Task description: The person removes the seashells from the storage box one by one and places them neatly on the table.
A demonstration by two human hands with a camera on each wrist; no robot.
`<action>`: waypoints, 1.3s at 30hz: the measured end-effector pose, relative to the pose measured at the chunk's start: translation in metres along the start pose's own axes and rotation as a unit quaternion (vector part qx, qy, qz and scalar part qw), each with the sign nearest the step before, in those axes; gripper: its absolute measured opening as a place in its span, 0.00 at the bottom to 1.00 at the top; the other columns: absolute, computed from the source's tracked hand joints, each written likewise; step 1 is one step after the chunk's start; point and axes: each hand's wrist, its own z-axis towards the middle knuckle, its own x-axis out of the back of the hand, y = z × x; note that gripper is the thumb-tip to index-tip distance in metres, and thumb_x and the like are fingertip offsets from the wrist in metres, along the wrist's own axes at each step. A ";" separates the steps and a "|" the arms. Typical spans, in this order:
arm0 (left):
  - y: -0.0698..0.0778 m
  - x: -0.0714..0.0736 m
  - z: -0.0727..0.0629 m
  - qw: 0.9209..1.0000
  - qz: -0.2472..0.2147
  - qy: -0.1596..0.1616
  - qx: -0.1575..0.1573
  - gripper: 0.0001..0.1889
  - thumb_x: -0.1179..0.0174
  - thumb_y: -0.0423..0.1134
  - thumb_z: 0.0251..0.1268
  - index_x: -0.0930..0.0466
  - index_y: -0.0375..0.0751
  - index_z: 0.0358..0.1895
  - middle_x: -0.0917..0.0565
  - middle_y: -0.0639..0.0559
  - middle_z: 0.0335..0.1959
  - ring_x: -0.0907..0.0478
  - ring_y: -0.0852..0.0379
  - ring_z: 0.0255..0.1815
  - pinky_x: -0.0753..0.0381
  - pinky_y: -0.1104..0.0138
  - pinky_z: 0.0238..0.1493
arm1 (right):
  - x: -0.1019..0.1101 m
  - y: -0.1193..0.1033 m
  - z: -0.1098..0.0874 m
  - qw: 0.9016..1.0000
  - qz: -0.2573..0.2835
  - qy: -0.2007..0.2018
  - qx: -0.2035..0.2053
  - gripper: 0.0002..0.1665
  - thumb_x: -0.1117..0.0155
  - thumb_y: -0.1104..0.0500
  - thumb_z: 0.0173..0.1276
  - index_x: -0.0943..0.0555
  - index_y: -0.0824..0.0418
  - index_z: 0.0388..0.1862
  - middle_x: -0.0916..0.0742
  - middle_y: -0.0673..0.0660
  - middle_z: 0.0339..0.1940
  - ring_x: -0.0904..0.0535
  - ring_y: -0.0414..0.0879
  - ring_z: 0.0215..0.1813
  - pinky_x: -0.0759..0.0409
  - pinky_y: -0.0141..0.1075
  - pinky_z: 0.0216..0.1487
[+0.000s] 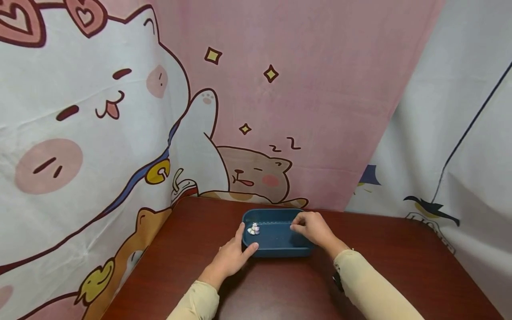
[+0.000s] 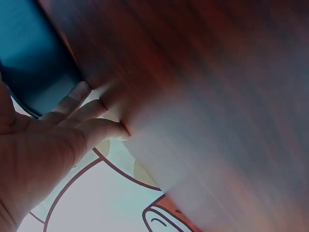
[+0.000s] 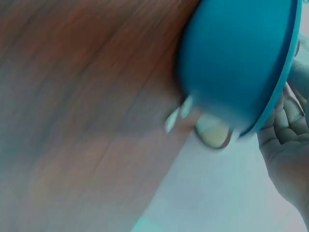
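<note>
A blue rectangular tray (image 1: 276, 252) stands on the table, with a small cluster of white and purplish pieces, like garlic cloves (image 1: 254, 229), at its left end. My left hand (image 1: 231, 257) rests against the tray's front left corner, thumb near the rim and fingers along the outside. Its fingers (image 2: 87, 113) are fairly straight in the left wrist view. Over the tray's right end hovers my right hand (image 1: 314, 227), fingers bent down towards the thumb. Whether anything small sits between those fingertips is hidden. In the right wrist view the right hand (image 3: 289, 140) appears beyond the tray rim.
The reddish-brown wooden table (image 1: 180, 266) extends around the tray. Cartoon-printed cloth (image 1: 320, 111) hangs along the back and sides. Something dark (image 1: 338, 282) shows beside the right sleeve. Two small blurred pale shapes (image 3: 178, 115) appear near the tray; what they are is unclear.
</note>
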 end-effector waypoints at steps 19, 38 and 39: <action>0.001 -0.005 0.001 1.000 0.007 -0.003 0.009 0.50 0.45 0.69 0.76 0.55 0.49 0.89 0.31 0.32 0.81 0.29 0.29 0.78 0.42 0.22 0.75 | 0.018 0.044 -0.017 0.984 -0.002 0.142 -0.112 0.08 0.24 0.55 0.72 0.09 0.60 0.39 0.07 0.56 0.35 0.18 0.46 0.33 0.21 0.38 0.35; 0.003 -0.001 0.000 1.000 0.007 -0.004 0.007 0.51 0.46 0.70 0.76 0.55 0.47 0.89 0.30 0.32 0.80 0.29 0.29 0.78 0.41 0.22 0.74 | 0.008 0.086 -0.025 0.986 -0.125 0.013 -0.108 0.05 0.24 0.61 0.69 0.13 0.60 0.36 0.10 0.55 0.33 0.16 0.47 0.35 0.14 0.49 0.39; 0.003 -0.001 0.000 1.000 0.007 -0.003 0.007 0.51 0.46 0.71 0.76 0.55 0.47 0.89 0.30 0.32 0.80 0.29 0.29 0.78 0.41 0.22 0.74 | 0.008 0.085 -0.024 0.986 -0.129 0.011 -0.107 0.05 0.24 0.61 0.69 0.13 0.60 0.36 0.10 0.55 0.34 0.16 0.47 0.35 0.14 0.49 0.39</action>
